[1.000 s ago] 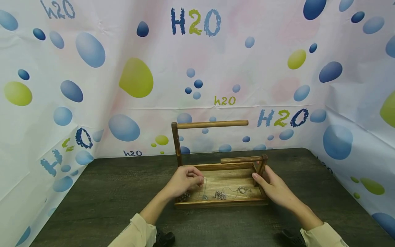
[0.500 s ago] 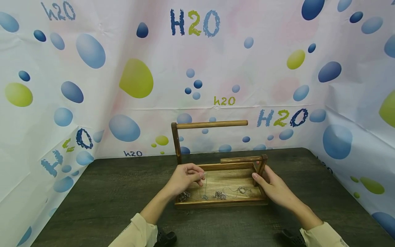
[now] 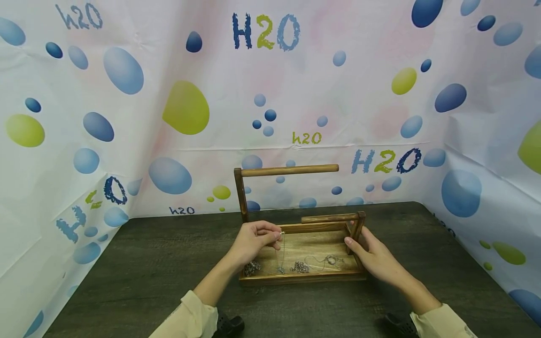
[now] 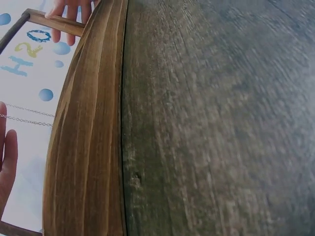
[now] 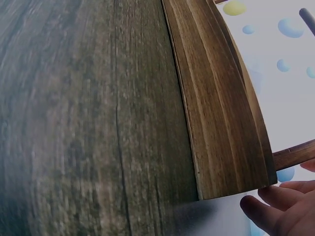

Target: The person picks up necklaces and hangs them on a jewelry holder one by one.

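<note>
My left hand (image 3: pixel 255 240) pinches one end of a thin silver chain necklace (image 3: pixel 283 251) between thumb and fingertips. The necklace hangs down to a small cluster on the floor of a wooden jewelry stand's tray (image 3: pixel 302 280). In the left wrist view two strands of the chain (image 4: pixel 29 121) run from the fingers to behind the tray's front wall. My right hand (image 3: pixel 374 256) holds the short upright post (image 3: pixel 359 230) at the tray's right end, thumb on the near side. The right wrist view shows its fingers (image 5: pixel 283 204) by the tray's end.
In the tray lie a dark chain heap (image 3: pixel 252 268) at the left, a silver chain heap (image 3: pixel 301 267) in the middle and a coiled chain (image 3: pixel 331 260) at the right. A tall rod (image 3: pixel 291 170) and a lower rod (image 3: pixel 327 218) rise over the tray. The dark table (image 3: pixel 177 263) surrounds it.
My left hand has risen slightly with the necklace's end, so more of the chain hangs straight below the fingertips. The right hand keeps its hold on the post.
</note>
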The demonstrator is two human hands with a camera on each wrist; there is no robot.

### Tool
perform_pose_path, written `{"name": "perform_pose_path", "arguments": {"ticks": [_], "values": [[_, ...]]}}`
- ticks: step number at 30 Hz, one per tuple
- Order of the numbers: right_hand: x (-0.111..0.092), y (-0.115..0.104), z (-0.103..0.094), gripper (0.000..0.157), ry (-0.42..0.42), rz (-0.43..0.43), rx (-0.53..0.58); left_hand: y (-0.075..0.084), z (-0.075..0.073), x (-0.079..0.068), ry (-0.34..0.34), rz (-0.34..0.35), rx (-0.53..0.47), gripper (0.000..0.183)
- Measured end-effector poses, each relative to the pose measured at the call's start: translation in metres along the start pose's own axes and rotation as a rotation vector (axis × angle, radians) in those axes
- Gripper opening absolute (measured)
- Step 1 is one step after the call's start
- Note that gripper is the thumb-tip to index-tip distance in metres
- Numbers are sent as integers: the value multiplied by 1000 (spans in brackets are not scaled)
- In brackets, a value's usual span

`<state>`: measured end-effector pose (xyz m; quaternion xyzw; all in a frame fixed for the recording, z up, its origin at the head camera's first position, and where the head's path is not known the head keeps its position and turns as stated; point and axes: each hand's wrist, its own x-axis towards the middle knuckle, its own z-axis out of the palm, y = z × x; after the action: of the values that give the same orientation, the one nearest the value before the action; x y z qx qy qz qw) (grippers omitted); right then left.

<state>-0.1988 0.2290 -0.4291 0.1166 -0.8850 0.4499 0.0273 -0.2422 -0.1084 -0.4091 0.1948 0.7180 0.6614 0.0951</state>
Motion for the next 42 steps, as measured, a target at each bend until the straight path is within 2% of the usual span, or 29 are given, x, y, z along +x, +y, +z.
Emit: {"name": "perform_pose_path", "arguments": {"ticks": [7, 15, 20, 28, 42], "values": [[0, 0, 0, 65, 6, -12, 3, 3, -1, 3, 9, 28, -22, 26], [0, 7, 3, 53, 36, -108, 18, 11, 2, 3, 58, 14, -56, 24], [0, 8, 3, 50, 54, -138, 6, 16, 3, 3, 97, 15, -62, 23], [0, 10, 4, 47, 65, -129, -4, 24, 4, 4, 118, 31, -98, 23], [1, 10, 4, 45, 62, -140, 9, 39, 10, 7, 116, 11, -197, 26]]}}
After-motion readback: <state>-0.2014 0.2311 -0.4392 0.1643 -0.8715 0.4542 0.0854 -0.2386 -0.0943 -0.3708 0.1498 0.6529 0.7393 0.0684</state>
